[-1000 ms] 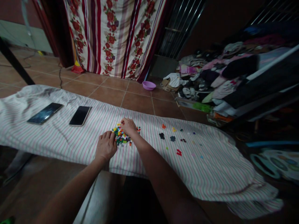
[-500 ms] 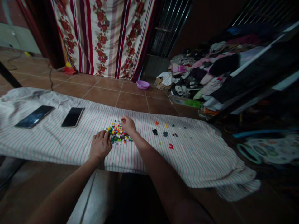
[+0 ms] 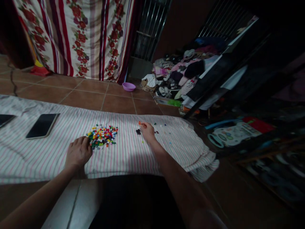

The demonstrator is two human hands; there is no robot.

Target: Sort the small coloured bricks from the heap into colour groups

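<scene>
A pile of small multicoloured plastic pieces (image 3: 102,136) lies on a striped cloth (image 3: 128,162). My left hand (image 3: 79,151) rests palm down at the pile's left edge, fingers loosely spread and touching the outermost pieces. Over the small colour groups to the right, my right hand (image 3: 147,130) has thumb and forefinger pinched together; whatever is between them is too small to make out. Just by those fingertips are some orange pieces (image 3: 139,122). Black pieces (image 3: 138,131) sit below them, and dark red pieces (image 3: 156,132) lie right of the hand, which hides other groups.
A phone (image 3: 43,126) lies left of the pile, with part of another dark device (image 3: 6,120) at the frame's edge. Beyond the cloth are a purple basin (image 3: 129,86) on the tiled floor, a heap of clothes (image 3: 176,71) and a floral curtain (image 3: 92,38).
My right hand has moved from the pile across to the colour groups on the right. My left hand stays beside the pile. The view has swung right.
</scene>
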